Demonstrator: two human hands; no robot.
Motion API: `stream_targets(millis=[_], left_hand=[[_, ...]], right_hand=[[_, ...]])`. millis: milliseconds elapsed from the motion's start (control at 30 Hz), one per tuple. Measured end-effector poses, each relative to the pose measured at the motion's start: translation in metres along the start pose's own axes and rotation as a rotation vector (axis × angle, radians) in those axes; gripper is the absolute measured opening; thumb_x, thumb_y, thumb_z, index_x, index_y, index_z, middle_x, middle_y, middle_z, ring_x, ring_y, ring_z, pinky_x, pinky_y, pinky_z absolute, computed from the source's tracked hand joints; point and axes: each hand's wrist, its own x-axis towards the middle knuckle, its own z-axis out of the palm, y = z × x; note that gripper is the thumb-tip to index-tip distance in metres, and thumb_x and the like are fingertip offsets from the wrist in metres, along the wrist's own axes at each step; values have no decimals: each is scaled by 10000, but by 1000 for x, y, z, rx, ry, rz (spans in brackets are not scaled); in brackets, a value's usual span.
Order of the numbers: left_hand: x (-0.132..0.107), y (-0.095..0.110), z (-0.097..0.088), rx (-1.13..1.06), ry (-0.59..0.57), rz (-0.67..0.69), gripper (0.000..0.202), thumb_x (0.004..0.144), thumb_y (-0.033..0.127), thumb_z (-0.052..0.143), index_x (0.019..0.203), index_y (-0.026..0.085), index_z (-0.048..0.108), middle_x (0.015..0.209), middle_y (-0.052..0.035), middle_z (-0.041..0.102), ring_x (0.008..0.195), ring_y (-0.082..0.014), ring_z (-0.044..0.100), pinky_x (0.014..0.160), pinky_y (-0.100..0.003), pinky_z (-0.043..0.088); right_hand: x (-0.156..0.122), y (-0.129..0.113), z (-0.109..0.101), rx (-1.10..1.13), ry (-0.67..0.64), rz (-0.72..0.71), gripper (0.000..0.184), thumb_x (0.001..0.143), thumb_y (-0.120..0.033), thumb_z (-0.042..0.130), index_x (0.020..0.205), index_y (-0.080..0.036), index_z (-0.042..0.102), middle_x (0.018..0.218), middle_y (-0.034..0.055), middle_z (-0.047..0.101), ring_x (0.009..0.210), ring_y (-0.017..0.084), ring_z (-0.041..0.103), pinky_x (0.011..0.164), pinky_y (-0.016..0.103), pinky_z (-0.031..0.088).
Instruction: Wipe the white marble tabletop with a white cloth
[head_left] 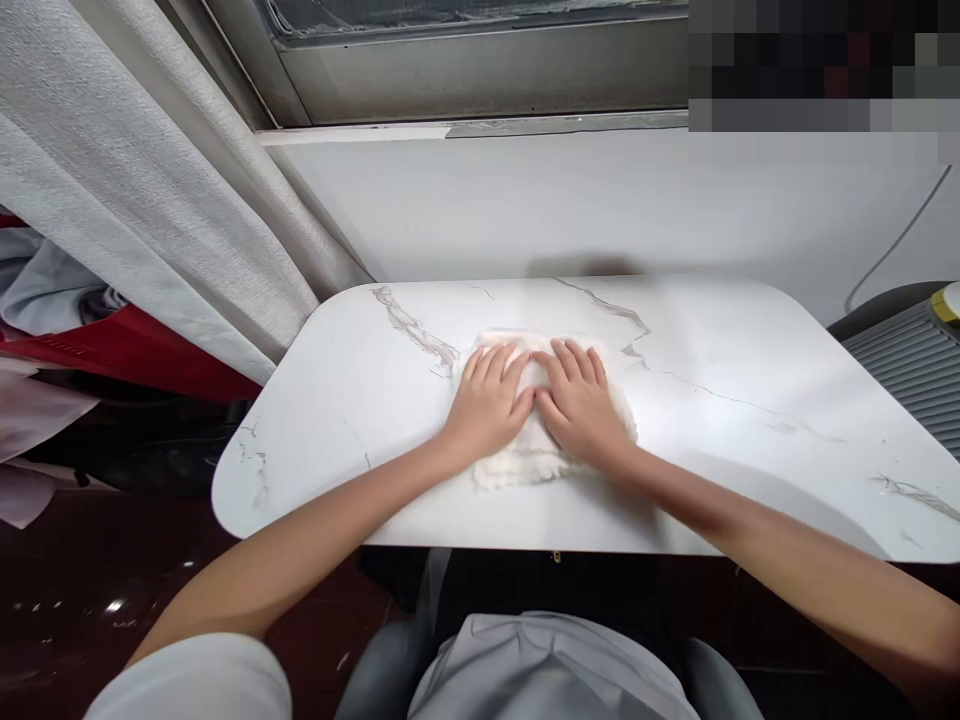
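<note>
A small white folded cloth (525,462) lies in the middle of a white marble-patterned table (720,440). My left hand (489,400) rests flat on the cloth's left half, fingers stretched forward and together. My right hand (579,400) lies flat on the right half, fingers also stretched out. The two hands touch at the thumbs. Most of the cloth is hidden under my palms; only its near edge and far corners show.
A grey curtain (150,200) hangs at the left, over red and grey fabric (112,345). A window sill and white wall run behind the table. A grey ribbed appliance (919,365) stands at the right edge, with a cable on the wall above it.
</note>
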Motion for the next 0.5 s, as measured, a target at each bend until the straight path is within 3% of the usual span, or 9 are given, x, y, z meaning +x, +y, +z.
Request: stream_targets(millis=[133, 267, 400, 500], left_hand=[[-52, 13, -15, -24, -26, 40, 461, 991, 362, 323, 1406, 238, 480, 1523, -93, 448, 1461, -239, 333, 1242, -495, 244], [-84, 7, -29, -64, -69, 62, 473, 993, 361, 317, 1427, 243, 464, 1529, -85, 438, 1464, -231, 330, 1242, -513, 261], [-92, -13, -41, -83, -90, 63, 460, 986, 370, 333, 1409, 280, 490, 1511, -59, 465, 1441, -224, 374, 1239, -505, 280], [-91, -30, -49, -48, -103, 46, 465, 976, 380, 329, 1407, 325, 491, 1492, -36, 492, 1428, -222, 397, 1231, -493, 299]], right_hand=[[-46, -23, -14, 172, -85, -18, 491, 952, -329, 363, 1407, -195, 490, 1565, 106, 367, 1504, 274, 194, 1238, 554, 102], [-72, -46, -18, 378, -124, -34, 509, 930, -321, 419, 1437, -273, 447, 1594, 29, 321, 1521, 243, 141, 1240, 580, 23], [-72, -69, -13, 564, -142, -38, 574, 906, -267, 435, 1476, -303, 379, 1574, -13, 357, 1521, 207, 140, 1225, 586, -91], [-56, -84, -6, 599, -180, -17, 622, 867, -229, 442, 1482, -288, 374, 1585, -12, 332, 1525, 199, 118, 1223, 583, -102]])
